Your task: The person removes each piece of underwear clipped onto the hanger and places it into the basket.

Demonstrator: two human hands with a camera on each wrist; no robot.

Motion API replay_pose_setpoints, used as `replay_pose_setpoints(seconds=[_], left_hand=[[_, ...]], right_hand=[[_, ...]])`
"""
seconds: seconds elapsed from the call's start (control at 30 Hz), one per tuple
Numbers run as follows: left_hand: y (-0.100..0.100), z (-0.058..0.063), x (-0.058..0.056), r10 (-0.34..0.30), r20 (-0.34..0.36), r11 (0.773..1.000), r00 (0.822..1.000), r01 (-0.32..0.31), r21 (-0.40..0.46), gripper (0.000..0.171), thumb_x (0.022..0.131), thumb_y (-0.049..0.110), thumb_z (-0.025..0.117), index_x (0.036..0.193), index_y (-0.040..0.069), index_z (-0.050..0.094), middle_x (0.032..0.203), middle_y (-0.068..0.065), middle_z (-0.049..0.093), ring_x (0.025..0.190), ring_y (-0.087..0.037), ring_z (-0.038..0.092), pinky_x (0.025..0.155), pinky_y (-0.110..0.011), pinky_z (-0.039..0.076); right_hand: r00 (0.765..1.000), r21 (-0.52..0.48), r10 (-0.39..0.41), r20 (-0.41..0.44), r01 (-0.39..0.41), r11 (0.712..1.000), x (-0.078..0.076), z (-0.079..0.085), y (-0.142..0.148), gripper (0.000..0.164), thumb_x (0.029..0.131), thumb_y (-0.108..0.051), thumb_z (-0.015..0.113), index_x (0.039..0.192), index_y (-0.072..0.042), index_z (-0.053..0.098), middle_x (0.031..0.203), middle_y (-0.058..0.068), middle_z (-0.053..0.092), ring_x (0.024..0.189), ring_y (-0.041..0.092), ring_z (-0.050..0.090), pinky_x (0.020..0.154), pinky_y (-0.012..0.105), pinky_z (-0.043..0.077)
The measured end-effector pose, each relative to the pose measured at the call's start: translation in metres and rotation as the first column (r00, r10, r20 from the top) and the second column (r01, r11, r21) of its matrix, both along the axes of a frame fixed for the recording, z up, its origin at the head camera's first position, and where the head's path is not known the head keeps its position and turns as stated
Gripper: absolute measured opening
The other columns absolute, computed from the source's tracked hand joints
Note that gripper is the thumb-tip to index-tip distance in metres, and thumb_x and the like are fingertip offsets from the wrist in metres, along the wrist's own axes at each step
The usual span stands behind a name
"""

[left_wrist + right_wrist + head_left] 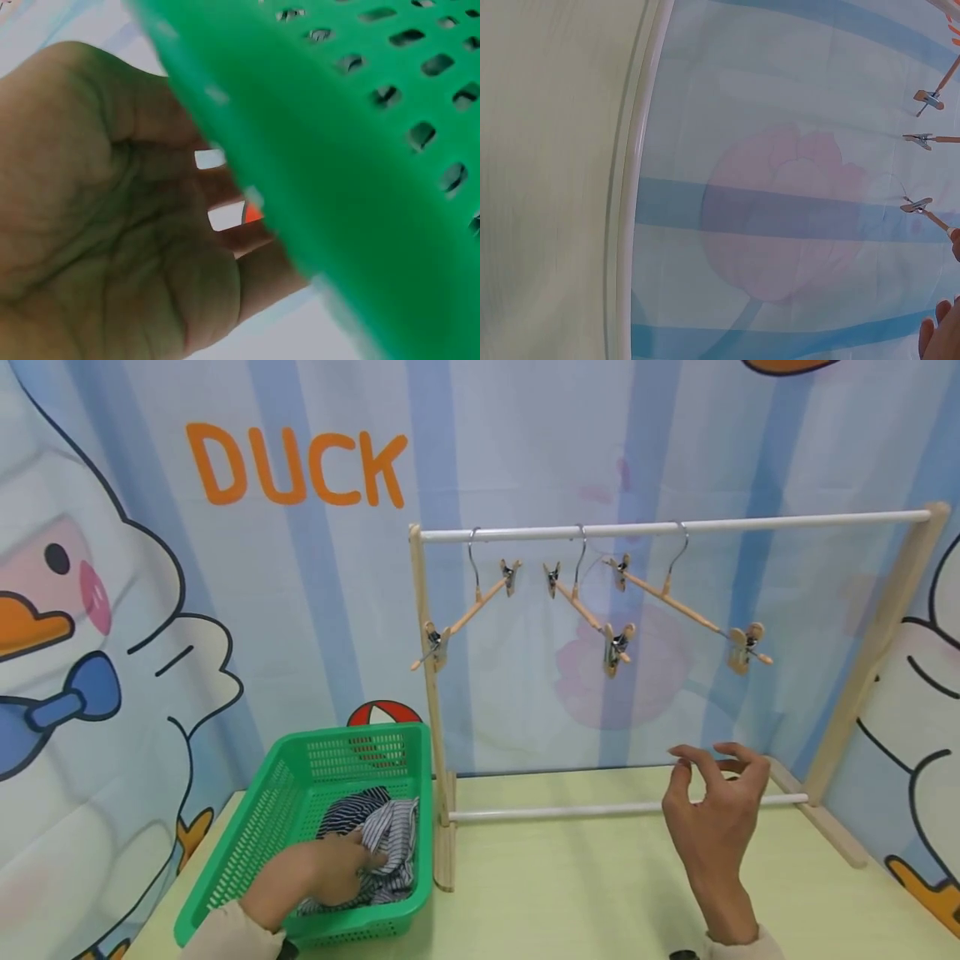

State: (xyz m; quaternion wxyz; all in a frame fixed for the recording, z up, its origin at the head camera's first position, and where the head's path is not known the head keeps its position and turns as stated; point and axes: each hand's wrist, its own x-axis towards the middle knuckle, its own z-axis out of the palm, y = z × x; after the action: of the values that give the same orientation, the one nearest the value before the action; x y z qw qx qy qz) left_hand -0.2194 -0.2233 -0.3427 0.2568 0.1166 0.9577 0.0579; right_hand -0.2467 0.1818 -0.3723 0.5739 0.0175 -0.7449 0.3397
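Note:
My left hand reaches into the green basket, its fingers at a grey-and-white striped cloth. A dark striped cloth lies beside it in the basket. In the left wrist view the palm of the left hand faces the camera, bare, with gaps between the extended fingers; the basket's rim hides the fingertips. My right hand is raised over the table at the right, fingers loosely bent and holding nothing. Part of the right hand shows at the right wrist view's edge.
A rack with a white top rail and wooden posts stands on the pale table. Three clip hangers hang from it: a left one, a middle one and a right one. A low white bar joins the rack's feet.

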Motion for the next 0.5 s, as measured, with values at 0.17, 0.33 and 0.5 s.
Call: replay_pose_setpoints(seconds=[0.17, 0.33, 0.5], left_hand=[[0.001, 0.003, 0.001, -0.008, -0.009, 1.0, 1.0, 0.008, 0.016, 0.055, 0.094, -0.005, 0.043, 0.145, 0.016, 0.047, 0.149, -0.022, 0.043, 0.141, -0.046, 0.033, 0.11, -0.062, 0.033], [0.002, 0.007, 0.007, 0.019, -0.069, 0.998, 0.997, -0.015, 0.056, 0.052, 0.098, 0.002, 0.045, 0.149, 0.013, 0.04, 0.15, -0.034, 0.032, 0.104, -0.042, 0.06, 0.076, -0.049, 0.043], [0.012, 0.017, 0.009, -0.038, -0.218, 0.997, 0.975, 0.05, 0.051, 0.051, 0.099, 0.004, 0.045, 0.149, 0.011, 0.039, 0.15, -0.034, 0.03, 0.119, -0.052, 0.051, 0.081, -0.057, 0.046]], right_hand=[[1.0, -0.001, 0.031, -0.001, -0.031, 1.0, 0.0, -0.001, -0.001, 0.017, 0.09, -0.005, 0.057, 0.09, -0.005, 0.074, 0.114, 0.026, 0.046, 0.092, 0.036, 0.047, 0.07, 0.038, 0.034], [0.978, 0.038, 0.163, 0.132, -0.169, 0.985, 0.001, -0.005, -0.005, 0.013, 0.091, -0.008, 0.062, 0.099, -0.009, 0.072, 0.111, 0.018, 0.053, 0.099, 0.029, 0.05, 0.077, 0.042, 0.039], [0.932, 0.181, 0.187, 0.312, -0.251, 0.951, 0.002, -0.005, -0.002, 0.02, 0.095, -0.017, 0.062, 0.114, -0.012, 0.067, 0.126, 0.017, 0.051, 0.107, 0.032, 0.052, 0.076, 0.052, 0.046]])
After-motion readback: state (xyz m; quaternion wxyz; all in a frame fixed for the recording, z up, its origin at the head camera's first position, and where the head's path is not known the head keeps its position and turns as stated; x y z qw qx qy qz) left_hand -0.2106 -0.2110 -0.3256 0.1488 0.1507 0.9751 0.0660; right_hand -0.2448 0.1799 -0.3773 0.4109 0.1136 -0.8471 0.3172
